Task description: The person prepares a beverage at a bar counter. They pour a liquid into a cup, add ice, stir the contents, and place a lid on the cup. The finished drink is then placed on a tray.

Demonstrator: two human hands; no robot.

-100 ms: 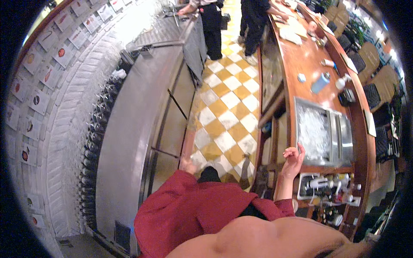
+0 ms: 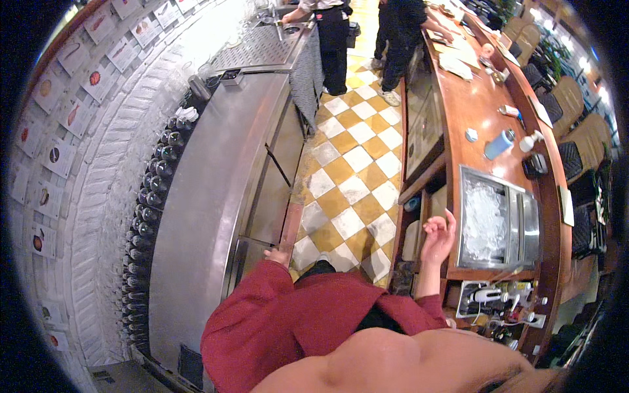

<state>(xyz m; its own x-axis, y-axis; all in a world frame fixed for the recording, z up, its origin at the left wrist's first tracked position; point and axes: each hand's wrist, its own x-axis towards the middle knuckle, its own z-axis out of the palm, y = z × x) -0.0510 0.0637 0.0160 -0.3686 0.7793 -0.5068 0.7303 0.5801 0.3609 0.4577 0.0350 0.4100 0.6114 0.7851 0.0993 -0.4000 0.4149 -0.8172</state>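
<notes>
Now R grip (image 2: 439, 237) half-spread, just L of ice bin (image 2: 513, 219); L grip (image 2: 278, 255) nr steel counter (image 2: 196, 203), can't tell state.

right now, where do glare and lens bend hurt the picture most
Head view: glare washes out the white wall at upper left; the steel counter bows with the fisheye; highlights spot the wooden bar; the corners go black.

V. bright glare washes out the far bit of the white wall (image 2: 98, 190) & the wood counter (image 2: 473, 105) has shiny spots. Edges bend, w/ black corners. Pic's a bit fuzzy.
</notes>
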